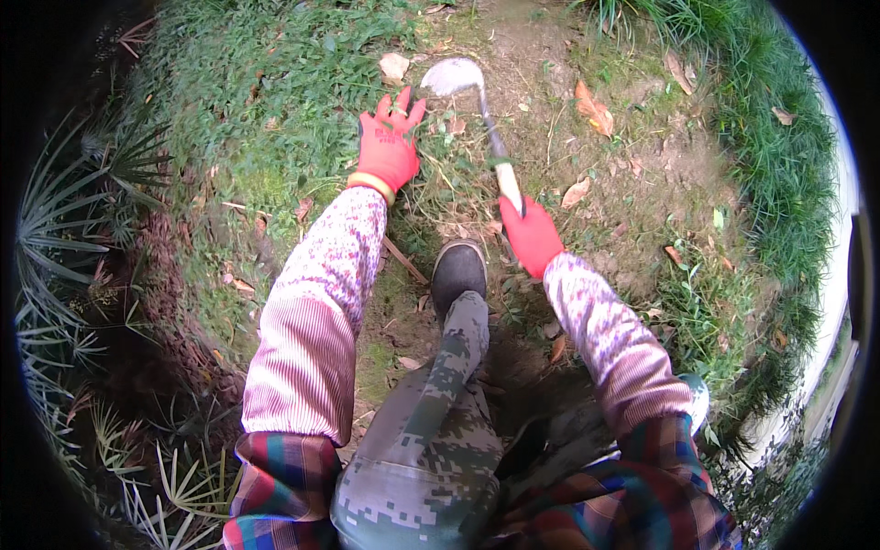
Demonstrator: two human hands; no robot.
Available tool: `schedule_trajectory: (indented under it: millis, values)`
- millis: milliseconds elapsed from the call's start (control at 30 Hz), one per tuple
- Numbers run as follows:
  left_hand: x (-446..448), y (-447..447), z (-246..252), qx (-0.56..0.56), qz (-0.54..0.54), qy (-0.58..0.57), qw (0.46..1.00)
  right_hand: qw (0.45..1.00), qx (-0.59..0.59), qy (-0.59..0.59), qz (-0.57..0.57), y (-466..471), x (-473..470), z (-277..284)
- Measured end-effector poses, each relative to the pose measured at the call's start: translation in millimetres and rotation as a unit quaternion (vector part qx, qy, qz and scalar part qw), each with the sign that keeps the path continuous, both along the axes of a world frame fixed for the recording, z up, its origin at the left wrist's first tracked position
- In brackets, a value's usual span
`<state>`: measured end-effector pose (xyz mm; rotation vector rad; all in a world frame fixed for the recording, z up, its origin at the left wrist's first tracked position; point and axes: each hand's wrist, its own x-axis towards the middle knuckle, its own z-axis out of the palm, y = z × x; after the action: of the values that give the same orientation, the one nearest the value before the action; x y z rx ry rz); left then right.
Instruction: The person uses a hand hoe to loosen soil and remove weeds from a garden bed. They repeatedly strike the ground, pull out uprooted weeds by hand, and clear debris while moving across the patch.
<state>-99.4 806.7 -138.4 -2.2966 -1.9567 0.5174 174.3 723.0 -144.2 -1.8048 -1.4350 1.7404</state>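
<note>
Both hands wear red work gloves. My right hand point(533, 234) grips the pale handle of a hand hoe point(496, 141), whose curved metal neck leads to a rounded blade point(454, 75) on the ground ahead. Spread and palm down, my left hand point(390, 141) reaches to the low green weeds point(323, 117), left of the blade and apart from it. Loose, partly uprooted stems point(443, 175) lie between the glove and the hoe. Whether the left fingers touch any stems is hard to tell.
A dark boot point(459, 273) stands on the soil just below the hands. Dry leaves point(592, 110) dot the bare earth. Fan-leaved plants point(58, 227) and a dark earth bank point(182, 302) border the left; long grass point(777, 172) and a pale paved edge point(828, 275) border the right.
</note>
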Motion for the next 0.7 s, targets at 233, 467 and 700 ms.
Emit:
schedule_trajectory:
  millis: [233,467,700]
  values:
    - [-10,21,-31,-0.155,0.072,-0.110,0.979,0.998,-0.046,-0.029,-0.021,-28,55,6]
    - [-2,-2,-26,-0.118,0.167,-0.169,0.964,0.997,-0.058,-0.025,0.038,-54,64,17]
    - [76,-112,14,-0.206,0.051,-0.300,0.930,0.971,-0.230,-0.052,0.031,-81,201,115]
